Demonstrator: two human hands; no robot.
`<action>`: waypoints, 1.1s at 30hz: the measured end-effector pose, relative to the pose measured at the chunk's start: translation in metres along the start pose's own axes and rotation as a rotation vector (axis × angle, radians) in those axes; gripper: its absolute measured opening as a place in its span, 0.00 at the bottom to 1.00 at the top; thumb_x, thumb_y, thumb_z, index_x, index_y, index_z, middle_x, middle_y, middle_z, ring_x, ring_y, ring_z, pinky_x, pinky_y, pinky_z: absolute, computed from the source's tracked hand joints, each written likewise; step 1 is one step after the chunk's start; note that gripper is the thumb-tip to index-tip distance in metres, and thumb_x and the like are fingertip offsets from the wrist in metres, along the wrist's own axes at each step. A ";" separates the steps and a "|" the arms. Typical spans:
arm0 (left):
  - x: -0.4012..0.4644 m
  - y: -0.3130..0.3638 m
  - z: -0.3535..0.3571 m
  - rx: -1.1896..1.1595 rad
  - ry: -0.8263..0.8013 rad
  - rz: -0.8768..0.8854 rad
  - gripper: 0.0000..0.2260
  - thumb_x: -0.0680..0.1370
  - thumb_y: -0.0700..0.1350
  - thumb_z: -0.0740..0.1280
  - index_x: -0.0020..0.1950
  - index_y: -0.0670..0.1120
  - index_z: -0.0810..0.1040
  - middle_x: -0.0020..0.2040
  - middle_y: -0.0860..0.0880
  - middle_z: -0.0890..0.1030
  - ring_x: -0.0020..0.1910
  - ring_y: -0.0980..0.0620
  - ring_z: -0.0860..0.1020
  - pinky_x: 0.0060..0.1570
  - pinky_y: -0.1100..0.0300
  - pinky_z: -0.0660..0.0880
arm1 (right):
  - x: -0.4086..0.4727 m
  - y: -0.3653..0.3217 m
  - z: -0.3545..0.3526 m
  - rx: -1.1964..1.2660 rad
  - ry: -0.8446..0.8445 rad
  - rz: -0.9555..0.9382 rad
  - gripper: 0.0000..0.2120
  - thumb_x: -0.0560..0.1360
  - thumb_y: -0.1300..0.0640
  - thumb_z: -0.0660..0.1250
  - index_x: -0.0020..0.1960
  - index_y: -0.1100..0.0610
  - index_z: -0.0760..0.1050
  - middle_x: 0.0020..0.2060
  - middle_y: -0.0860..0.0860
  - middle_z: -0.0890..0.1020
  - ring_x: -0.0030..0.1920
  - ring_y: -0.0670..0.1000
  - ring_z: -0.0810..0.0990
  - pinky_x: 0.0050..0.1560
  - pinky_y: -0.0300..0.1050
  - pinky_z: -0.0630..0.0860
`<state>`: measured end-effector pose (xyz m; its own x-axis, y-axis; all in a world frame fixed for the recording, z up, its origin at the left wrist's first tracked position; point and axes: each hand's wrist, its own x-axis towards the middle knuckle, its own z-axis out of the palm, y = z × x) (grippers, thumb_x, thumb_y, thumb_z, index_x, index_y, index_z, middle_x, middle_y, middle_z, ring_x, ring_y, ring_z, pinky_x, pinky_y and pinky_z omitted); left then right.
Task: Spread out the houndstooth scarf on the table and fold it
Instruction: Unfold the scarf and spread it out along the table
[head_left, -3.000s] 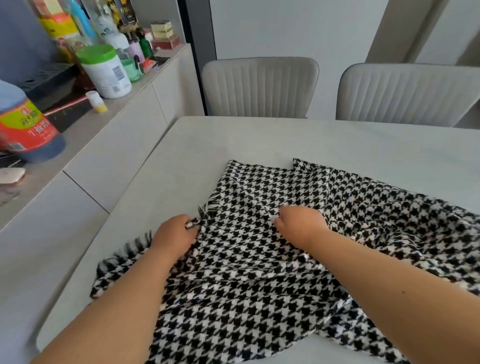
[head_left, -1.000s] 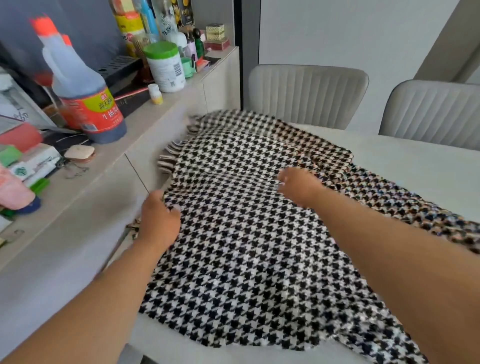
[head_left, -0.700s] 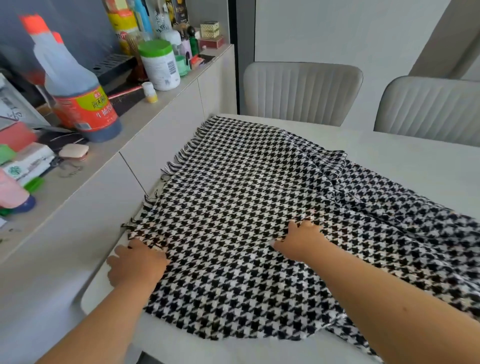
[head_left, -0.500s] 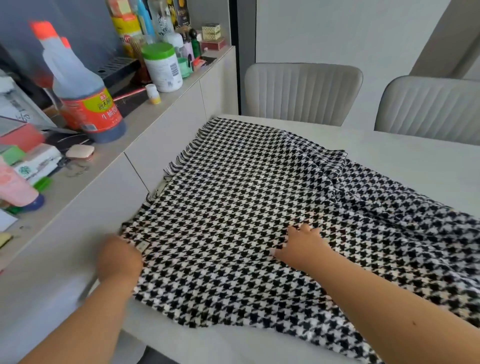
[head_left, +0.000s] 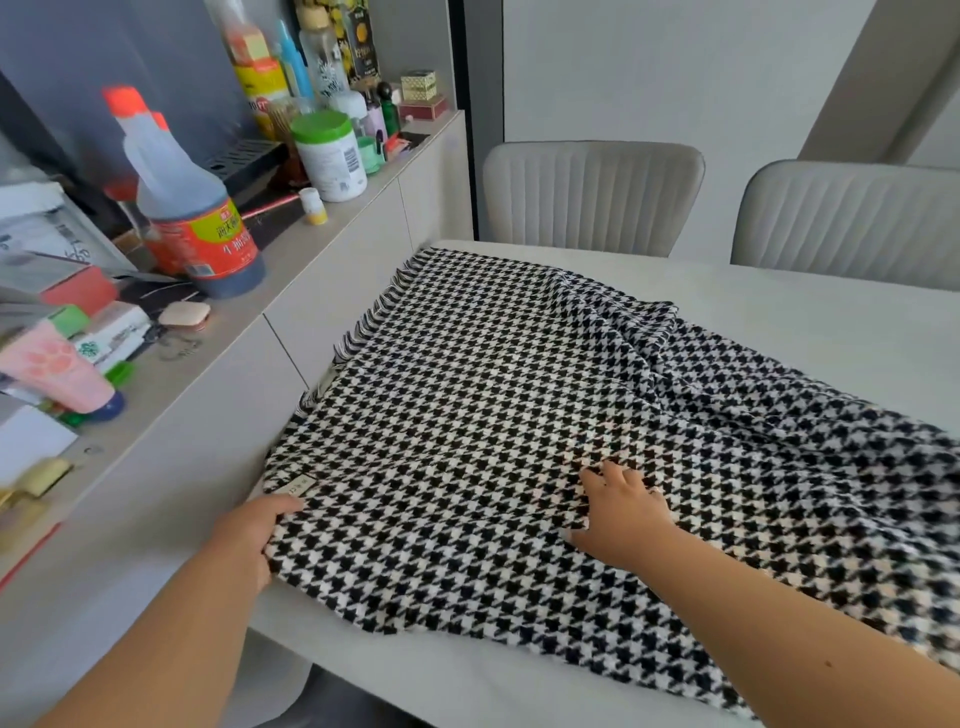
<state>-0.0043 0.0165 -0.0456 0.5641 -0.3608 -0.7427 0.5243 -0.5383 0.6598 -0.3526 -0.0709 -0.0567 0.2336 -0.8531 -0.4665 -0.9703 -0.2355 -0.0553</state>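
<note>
Left hand: the left hand (head_left: 248, 535) sits at the near left corner of the black-and-white houndstooth woven scarf (head_left: 519, 415), thumb on top of the cloth edge and the fingers tucked out of sight beneath it, gripping that corner.
Right hand: the right hand (head_left: 621, 512) lies flat on the scarf near its middle, fingers straight and spread, pressing the cloth down; nothing is held in it.
Hands together: well apart, both on the scarf.
Scarf: spread over the left part of the pale grey table (head_left: 810, 322), mostly flat on the left, bunched into soft folds toward the right and running out of view there.
Label: a small beige sewn tag (head_left: 297, 487) lies on the scarf just beyond the left thumb.
Fringe: a black-and-white fringed end (head_left: 374, 317) runs along the table's left edge.
Sideboard: a long beige cabinet (head_left: 322, 291) stands just beside the table on the left.
On sideboard: a large dark sauce bottle with a red label and orange cap (head_left: 192, 208), and farther back a white tub with a green lid (head_left: 330, 153).
Chairs: two grey ribbed upholstered chairs (head_left: 592, 197) stand at the far side of the table.
</note>
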 end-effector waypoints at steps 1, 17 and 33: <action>-0.001 0.004 -0.002 -0.069 -0.069 -0.015 0.14 0.75 0.33 0.65 0.60 0.39 0.71 0.55 0.36 0.78 0.46 0.41 0.79 0.52 0.44 0.74 | -0.002 0.002 0.002 0.005 0.000 -0.002 0.41 0.73 0.34 0.62 0.77 0.52 0.50 0.76 0.54 0.53 0.75 0.58 0.53 0.70 0.60 0.61; -0.020 0.001 -0.011 1.086 0.551 0.533 0.13 0.69 0.44 0.72 0.51 0.43 0.75 0.53 0.37 0.74 0.55 0.37 0.71 0.47 0.48 0.69 | -0.022 0.021 0.012 0.139 0.054 0.004 0.37 0.76 0.42 0.64 0.77 0.53 0.51 0.77 0.53 0.55 0.76 0.55 0.56 0.74 0.54 0.58; -0.150 -0.080 0.227 1.335 -0.517 1.113 0.06 0.77 0.42 0.65 0.41 0.46 0.71 0.38 0.47 0.73 0.31 0.50 0.68 0.29 0.57 0.67 | -0.094 0.153 -0.024 0.409 0.252 0.376 0.27 0.78 0.49 0.64 0.73 0.55 0.63 0.69 0.53 0.69 0.65 0.53 0.72 0.62 0.47 0.73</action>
<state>-0.2756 -0.0588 -0.0133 -0.1149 -0.9740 -0.1954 -0.8736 0.0054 0.4867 -0.5216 -0.0381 -0.0004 -0.1701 -0.9387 -0.2997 -0.9230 0.2583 -0.2853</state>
